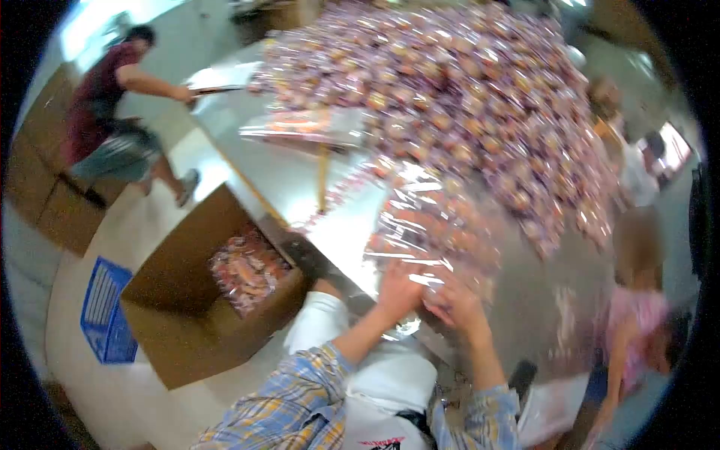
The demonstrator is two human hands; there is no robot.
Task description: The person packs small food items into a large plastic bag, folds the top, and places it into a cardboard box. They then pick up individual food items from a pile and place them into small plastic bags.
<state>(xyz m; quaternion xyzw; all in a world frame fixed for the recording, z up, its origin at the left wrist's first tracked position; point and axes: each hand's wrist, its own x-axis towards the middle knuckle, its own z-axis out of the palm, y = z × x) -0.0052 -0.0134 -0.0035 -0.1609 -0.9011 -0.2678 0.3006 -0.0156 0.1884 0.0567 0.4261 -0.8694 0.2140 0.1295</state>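
Note:
A clear plastic bag [420,217] filled with small individually wrapped pieces lies on the metal table in front of me. My left hand [401,290] grips the near end of this bag, its fingers bunched on the film. Close beside it, my right hand [457,301] pinches the same loose end, fingers curled. A flap of film hangs below both hands at the table edge. Behind the bag rises a big heap of wrapped pieces [450,97] in shiny purple-tinted wrappers.
An open cardboard box [180,322] on my left holds a filled bag [251,270]. A blue basket [109,311] stands beyond it. Flat printed bags [307,126] lie on the table [341,236]. One person [112,105] bends at far left; another in pink [637,322] is at right.

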